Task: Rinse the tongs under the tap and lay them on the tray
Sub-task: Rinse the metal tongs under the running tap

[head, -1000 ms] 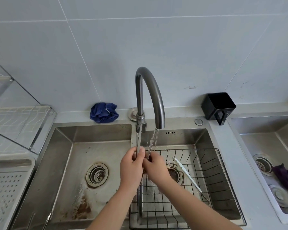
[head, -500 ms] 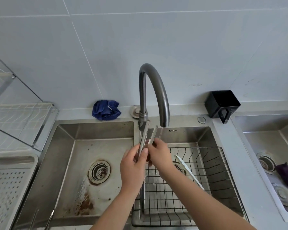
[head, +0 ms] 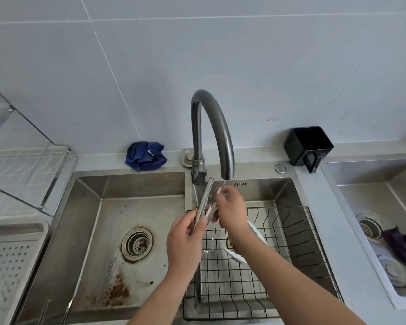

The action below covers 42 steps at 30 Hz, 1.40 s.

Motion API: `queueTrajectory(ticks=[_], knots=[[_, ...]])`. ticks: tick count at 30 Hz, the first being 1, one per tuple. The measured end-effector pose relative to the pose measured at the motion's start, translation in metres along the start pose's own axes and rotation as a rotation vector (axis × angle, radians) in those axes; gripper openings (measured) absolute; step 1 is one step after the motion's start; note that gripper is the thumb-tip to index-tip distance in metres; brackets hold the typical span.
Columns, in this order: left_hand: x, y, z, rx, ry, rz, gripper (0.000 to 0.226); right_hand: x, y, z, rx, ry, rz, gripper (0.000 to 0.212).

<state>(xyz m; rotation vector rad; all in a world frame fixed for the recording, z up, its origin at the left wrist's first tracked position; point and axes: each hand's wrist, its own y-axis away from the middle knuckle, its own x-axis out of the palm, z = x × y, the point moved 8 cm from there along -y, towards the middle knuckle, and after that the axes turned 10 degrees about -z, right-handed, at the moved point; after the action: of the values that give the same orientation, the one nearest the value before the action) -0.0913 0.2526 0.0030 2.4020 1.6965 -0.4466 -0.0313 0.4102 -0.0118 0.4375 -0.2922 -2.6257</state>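
Observation:
Metal tongs (head: 205,198) point up and away under the spout of the dark curved tap (head: 212,127), where a thin stream of water runs. My left hand (head: 185,245) grips the tongs by their lower handle end. My right hand (head: 231,209) pinches the right arm of the tongs near its serrated tip, directly below the spout. The perforated tray (head: 7,261) lies at the far left beside the sink.
A black wire basket (head: 298,249) sits in the right basin with a white utensil (head: 256,233) in it. The left basin (head: 99,231) has a stained drain. A blue cloth (head: 145,156), a black holder (head: 308,146), a dish rack (head: 21,170) and another sink (head: 384,231) surround them.
My right hand has slid up the tongs toward the tip under the spout, and the tongs have tilted a little to the right. My left hand keeps its grip.

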Motion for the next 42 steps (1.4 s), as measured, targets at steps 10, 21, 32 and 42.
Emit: queueTrajectory(ticks=[10,21,32,42], knots=[[-0.012,-0.004,0.019,-0.095,0.01,0.008,0.014,0.021,0.024,-0.021,0.114,-0.176,0.1,0.023],[0.037,-0.029,0.003,-0.287,0.229,0.134,0.025,-0.002,0.022,0.021,-0.037,-0.366,0.163,0.019],[0.067,-0.002,0.019,-0.537,0.297,0.493,0.037,-0.051,0.005,0.004,-0.018,-0.232,0.084,0.016],[0.029,0.025,0.01,-0.586,0.469,0.633,0.049,-0.016,0.003,-0.004,0.006,-0.161,0.097,0.012]])
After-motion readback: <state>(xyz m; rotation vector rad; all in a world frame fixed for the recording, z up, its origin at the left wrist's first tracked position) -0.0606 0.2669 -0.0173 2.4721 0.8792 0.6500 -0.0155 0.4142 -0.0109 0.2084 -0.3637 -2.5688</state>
